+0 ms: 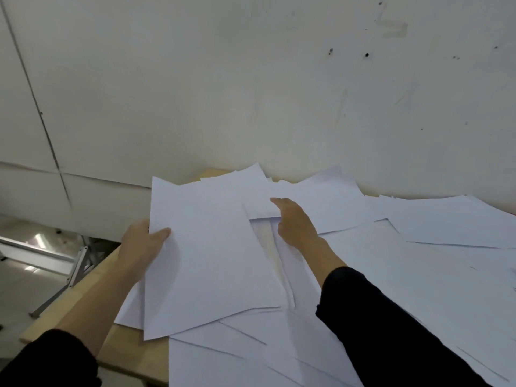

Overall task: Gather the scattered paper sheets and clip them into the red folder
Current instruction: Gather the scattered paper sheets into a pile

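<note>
Paper sheets (418, 275) lay loose and overlapping across the surface (125, 347); we judged them light, limp and slippery, best pinched at an edge. Our left hand (142, 241) gripped a gathered sheaf (206, 261) by its side edge; our right hand (296, 222) touched a far sheet (262, 209), but whether its fingers pinched it we could not tell.

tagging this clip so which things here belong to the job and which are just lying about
Job: held sheets, gripped by the left hand; loose sheets on the table; right hand touching one. The red folder is not clearly in view.
Lying about: metal frame beyond the table's left edge; wall.
</note>
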Action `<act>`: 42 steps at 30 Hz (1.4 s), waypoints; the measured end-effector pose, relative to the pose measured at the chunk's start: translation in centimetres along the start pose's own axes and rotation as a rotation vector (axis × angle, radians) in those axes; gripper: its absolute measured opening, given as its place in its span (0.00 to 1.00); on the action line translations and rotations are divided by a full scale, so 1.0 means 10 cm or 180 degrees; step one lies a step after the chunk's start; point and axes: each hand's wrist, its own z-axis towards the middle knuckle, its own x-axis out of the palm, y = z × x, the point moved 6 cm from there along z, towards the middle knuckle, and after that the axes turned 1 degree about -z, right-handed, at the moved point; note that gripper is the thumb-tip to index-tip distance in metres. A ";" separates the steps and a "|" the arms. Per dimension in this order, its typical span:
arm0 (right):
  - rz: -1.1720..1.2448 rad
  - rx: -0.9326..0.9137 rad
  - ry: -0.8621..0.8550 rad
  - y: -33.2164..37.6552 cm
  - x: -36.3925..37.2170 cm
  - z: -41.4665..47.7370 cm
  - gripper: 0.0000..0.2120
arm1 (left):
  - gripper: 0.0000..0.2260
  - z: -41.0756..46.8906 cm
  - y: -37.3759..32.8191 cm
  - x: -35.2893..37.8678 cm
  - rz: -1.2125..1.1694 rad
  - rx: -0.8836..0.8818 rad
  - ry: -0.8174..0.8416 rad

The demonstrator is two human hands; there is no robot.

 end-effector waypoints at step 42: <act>-0.0298 -0.0311 0.0142 1.36 -0.10 -0.46 0.11 | 0.17 -0.26 -0.13 0.43 -0.1008 -0.0570 0.0245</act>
